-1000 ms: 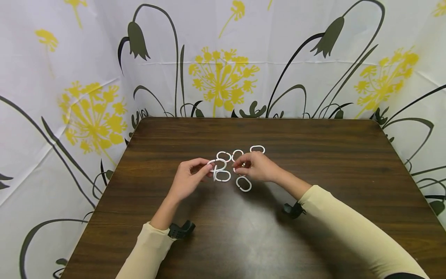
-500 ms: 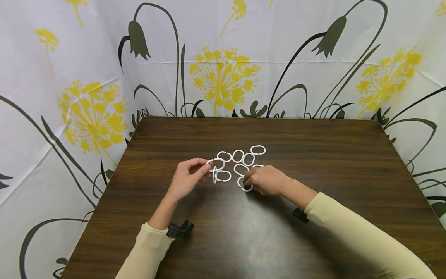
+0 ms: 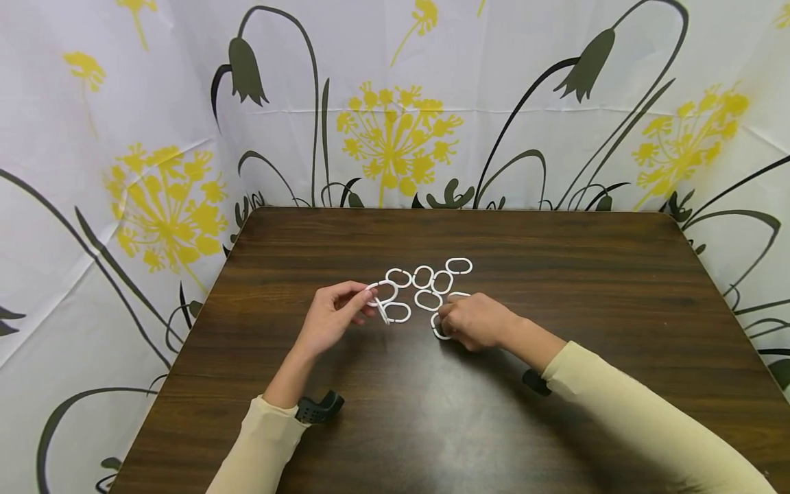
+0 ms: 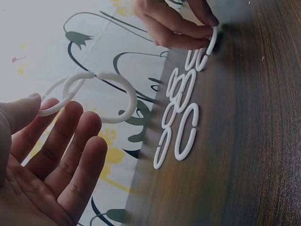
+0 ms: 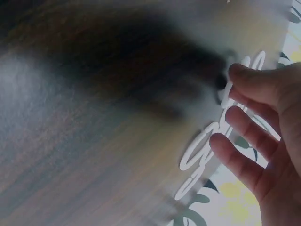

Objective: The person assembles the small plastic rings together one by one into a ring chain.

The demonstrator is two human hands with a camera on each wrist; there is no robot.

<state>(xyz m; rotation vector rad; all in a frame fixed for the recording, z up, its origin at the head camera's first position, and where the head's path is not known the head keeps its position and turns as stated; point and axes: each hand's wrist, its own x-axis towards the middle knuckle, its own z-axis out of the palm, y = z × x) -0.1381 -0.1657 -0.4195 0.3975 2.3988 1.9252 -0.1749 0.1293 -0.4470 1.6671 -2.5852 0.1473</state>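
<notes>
My left hand [image 3: 333, 315] pinches a white oval shower curtain ring [image 4: 56, 107] between thumb and forefinger, raised over the table. A second curtain ring [image 4: 133, 96] is linked through it and dangles. The other left fingers are spread loosely. My right hand [image 3: 481, 321] has thumb and fingertips on a separate curtain ring [image 3: 435, 330] at the near side of the group, pinching its edge; in the right wrist view its thumb partly covers this ring [image 5: 227, 95]. Several more split rings [image 3: 428, 291] lie flat between and beyond the hands.
The dark wood-grain table [image 3: 395, 425] extends all around the rings. One ring [image 3: 459, 259] lies farthest back, and another [image 3: 457, 294] is partly hidden behind my right hand. A floral-patterned white curtain [image 3: 395, 62] hangs behind the table.
My right hand has gone from the middle of the rings to the near right one, sliding it slightly right. The left hand stays put while its dangling ring swings a little.
</notes>
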